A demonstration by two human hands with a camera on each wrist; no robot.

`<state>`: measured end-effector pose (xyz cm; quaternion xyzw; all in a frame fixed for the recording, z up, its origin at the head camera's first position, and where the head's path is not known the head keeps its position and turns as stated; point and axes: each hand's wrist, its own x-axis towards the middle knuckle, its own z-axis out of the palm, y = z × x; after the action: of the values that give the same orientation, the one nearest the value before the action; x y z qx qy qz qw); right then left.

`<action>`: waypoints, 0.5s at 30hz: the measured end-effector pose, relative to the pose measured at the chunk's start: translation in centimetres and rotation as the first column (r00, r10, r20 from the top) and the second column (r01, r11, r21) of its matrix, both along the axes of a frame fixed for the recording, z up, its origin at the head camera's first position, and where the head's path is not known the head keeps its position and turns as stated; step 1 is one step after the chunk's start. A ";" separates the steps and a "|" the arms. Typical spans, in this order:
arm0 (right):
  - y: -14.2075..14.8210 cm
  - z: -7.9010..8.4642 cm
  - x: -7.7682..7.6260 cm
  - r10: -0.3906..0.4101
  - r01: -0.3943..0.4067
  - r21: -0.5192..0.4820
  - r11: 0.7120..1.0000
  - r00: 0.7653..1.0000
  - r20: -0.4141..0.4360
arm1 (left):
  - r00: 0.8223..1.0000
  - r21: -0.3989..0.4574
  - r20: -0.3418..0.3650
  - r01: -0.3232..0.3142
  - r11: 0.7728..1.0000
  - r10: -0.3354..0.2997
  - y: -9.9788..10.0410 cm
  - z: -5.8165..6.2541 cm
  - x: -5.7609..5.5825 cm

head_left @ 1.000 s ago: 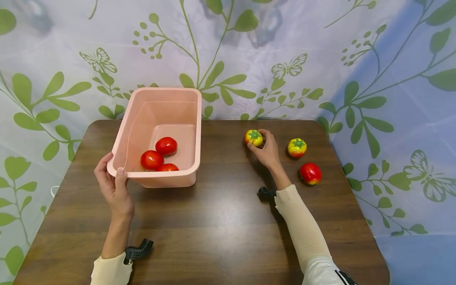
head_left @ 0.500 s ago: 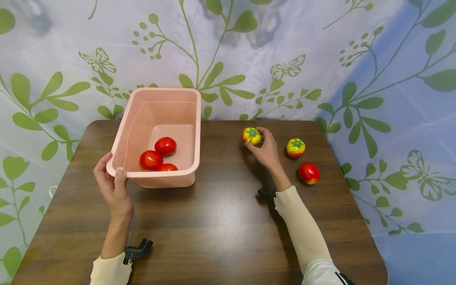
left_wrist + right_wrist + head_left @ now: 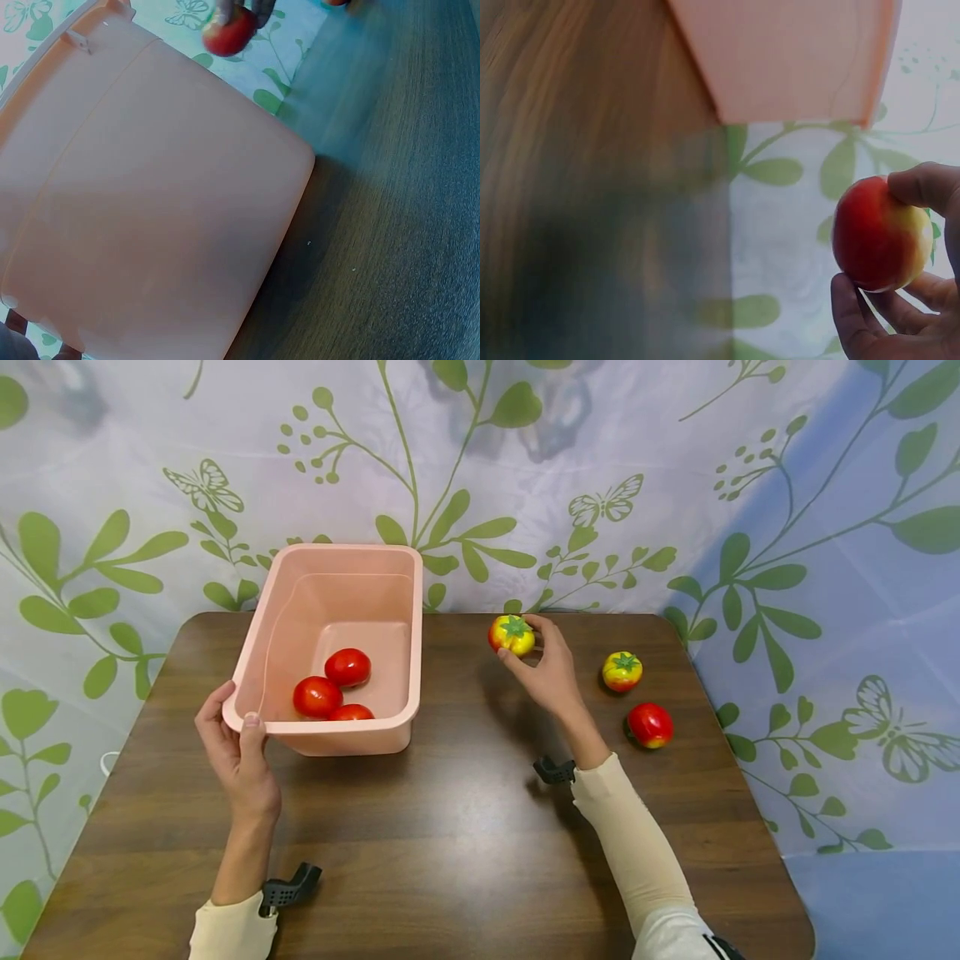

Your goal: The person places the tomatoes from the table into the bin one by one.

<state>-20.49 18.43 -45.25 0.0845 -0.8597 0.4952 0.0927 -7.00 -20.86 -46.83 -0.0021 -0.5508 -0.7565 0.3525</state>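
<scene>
A red and yellow tomato (image 3: 512, 636) with a green leafy top is pinched between thumb and fingers of my right hand (image 3: 551, 668). It is lifted off the table, its shadow below, and shows its red side in the right wrist view (image 3: 881, 234). My left hand (image 3: 243, 760) grips the near left corner of a pink plastic bin (image 3: 416, 635), thumb over the rim. Inside the bin lie three red tomatoes (image 3: 318, 697), one partly hidden by the near rim. The left wrist view is mostly filled by the bin's outer wall (image 3: 165, 187).
Two more tomatoes rest on the right of the brown wooden table (image 3: 465, 843): a yellow-topped one (image 3: 622, 672) and a mostly red one (image 3: 651, 725) nearer me. A leaf-patterned cloth (image 3: 480, 460) hangs right behind the table's far edge.
My right hand has raised the tomato from the table and carried it left towards the bin. The left hand and the bin have stayed in place.
</scene>
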 end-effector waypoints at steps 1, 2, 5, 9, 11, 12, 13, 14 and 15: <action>-0.2 0.3 0.1 0.007 -0.007 -0.008 1.000 1.000 0.001 | 1.000 0.001 0.000 -0.001 1.000 0.001 0.0 0.0 0.0; -0.4 0.6 0.3 0.015 -0.014 -0.019 1.000 1.000 0.004 | 1.000 0.001 0.001 -0.003 1.000 0.002 0.0 0.0 0.0; -1.0 1.5 0.8 0.043 -0.042 -0.066 0.997 0.999 0.013 | 1.000 0.002 0.003 -0.006 1.000 0.006 0.0 0.0 0.0; -1.9 2.8 1.2 0.079 -0.079 -0.114 0.990 0.997 -0.003 | 1.000 0.008 0.000 -0.006 1.000 0.006 0.1 0.0 0.0; -2.4 3.4 1.4 0.095 -0.097 -0.124 0.988 0.995 -0.024 | 1.000 0.010 -0.001 -0.005 1.000 0.005 0.1 0.0 0.0; -2.6 3.7 1.4 0.102 -0.106 -0.127 0.986 0.994 -0.036 | 1.000 0.011 -0.002 -0.004 1.000 0.004 0.1 0.0 0.0; -2.8 3.9 1.5 0.111 -0.116 -0.130 0.985 0.993 -0.046 | 1.000 0.011 -0.003 -0.005 1.000 0.005 0.1 0.0 0.0; -3.1 4.1 1.5 0.118 -0.124 -0.133 0.983 0.992 -0.054 | 1.000 0.012 -0.004 -0.004 1.000 0.004 0.1 0.0 0.0; -3.4 4.3 1.6 0.124 -0.131 -0.135 0.982 0.990 -0.062 | 1.000 0.014 -0.006 -0.003 1.000 0.003 0.1 0.0 -0.1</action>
<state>-18.89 15.05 -40.91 0.1460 -0.8133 0.5562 0.0893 -7.05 -20.81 -46.84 -0.0012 -0.5446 -0.7598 0.3553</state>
